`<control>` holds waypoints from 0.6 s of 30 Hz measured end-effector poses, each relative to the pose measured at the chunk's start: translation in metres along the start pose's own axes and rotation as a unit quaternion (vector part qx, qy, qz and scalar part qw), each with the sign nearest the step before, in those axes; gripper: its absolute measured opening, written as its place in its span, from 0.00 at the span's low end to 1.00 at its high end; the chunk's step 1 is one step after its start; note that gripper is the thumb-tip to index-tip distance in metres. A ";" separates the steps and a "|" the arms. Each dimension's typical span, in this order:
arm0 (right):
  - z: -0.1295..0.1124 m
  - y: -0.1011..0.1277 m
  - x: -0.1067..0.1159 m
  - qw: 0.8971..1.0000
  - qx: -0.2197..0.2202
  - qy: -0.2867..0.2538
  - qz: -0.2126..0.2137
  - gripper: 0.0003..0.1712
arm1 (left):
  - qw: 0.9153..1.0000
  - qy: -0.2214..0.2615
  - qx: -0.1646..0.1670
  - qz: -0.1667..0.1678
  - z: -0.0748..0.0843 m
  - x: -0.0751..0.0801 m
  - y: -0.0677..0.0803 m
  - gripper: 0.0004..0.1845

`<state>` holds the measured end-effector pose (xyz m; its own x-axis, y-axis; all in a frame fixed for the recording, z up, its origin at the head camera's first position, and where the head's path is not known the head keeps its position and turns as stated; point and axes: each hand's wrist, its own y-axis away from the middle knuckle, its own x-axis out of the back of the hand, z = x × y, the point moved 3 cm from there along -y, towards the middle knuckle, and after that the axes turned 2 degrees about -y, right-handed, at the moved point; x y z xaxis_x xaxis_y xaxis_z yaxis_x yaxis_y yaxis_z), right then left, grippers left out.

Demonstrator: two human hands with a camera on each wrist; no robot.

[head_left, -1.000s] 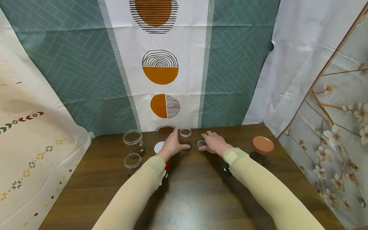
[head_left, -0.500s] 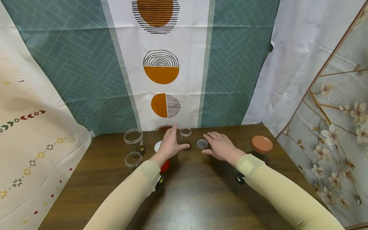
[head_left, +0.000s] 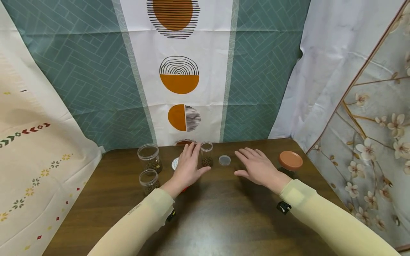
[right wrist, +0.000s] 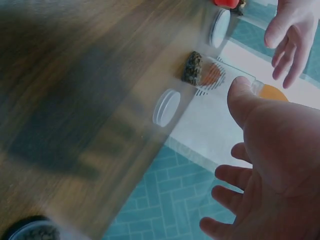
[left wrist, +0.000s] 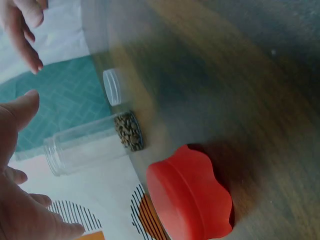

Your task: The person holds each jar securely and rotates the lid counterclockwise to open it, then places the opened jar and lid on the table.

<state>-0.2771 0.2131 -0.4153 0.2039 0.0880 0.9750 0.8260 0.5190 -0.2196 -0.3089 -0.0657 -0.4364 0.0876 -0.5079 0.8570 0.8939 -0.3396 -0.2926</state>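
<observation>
A small clear jar (head_left: pixel 206 156) with brown pellets in its bottom stands uncapped near the table's back edge. Just right of it, a round translucent lid (head_left: pixel 224 160) lies on the wood. My left hand (head_left: pixel 187 168) hovers beside the jar, fingers extended and thumb apart, holding nothing. In the left wrist view, space shows between that hand and the jar. My right hand (head_left: pixel 258 168) is raised to the right of the lid, fingers spread, without touching anything. A red scalloped piece (left wrist: pixel 187 195), mostly behind my left hand in the head view, sits on the table.
Two open clear jars, a larger one (head_left: pixel 148 158) and a smaller one (head_left: pixel 149 181), stand at left with dark contents. A white patterned lid (head_left: pixel 174 163) is partly behind my left hand. At right is a jar with a terracotta-coloured lid (head_left: pixel 290 160). Fabric hangs behind the table (head_left: pixel 211 220).
Both hands have drawn back: the left from the jar toward the lower left, the right away from the translucent lid toward the right. The jar and that lid stay on the table.
</observation>
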 end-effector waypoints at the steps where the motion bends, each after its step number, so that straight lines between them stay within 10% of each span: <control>1: 0.001 0.003 0.001 1.000 0.000 0.001 0.003 0.46 | 1.000 -0.004 -0.006 -0.002 0.002 -0.001 0.002 0.55; 18: 0.036 0.050 0.022 0.998 -0.018 0.023 0.055 0.44 | 0.991 -0.071 -0.111 0.004 0.048 -0.014 0.016 0.55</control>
<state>-0.2507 0.2716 -0.4040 0.3167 0.1034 0.9429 0.8161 0.4769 -0.3264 -0.2741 -0.0258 -0.4329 0.1696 -0.3995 0.9009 0.7752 -0.5103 -0.3722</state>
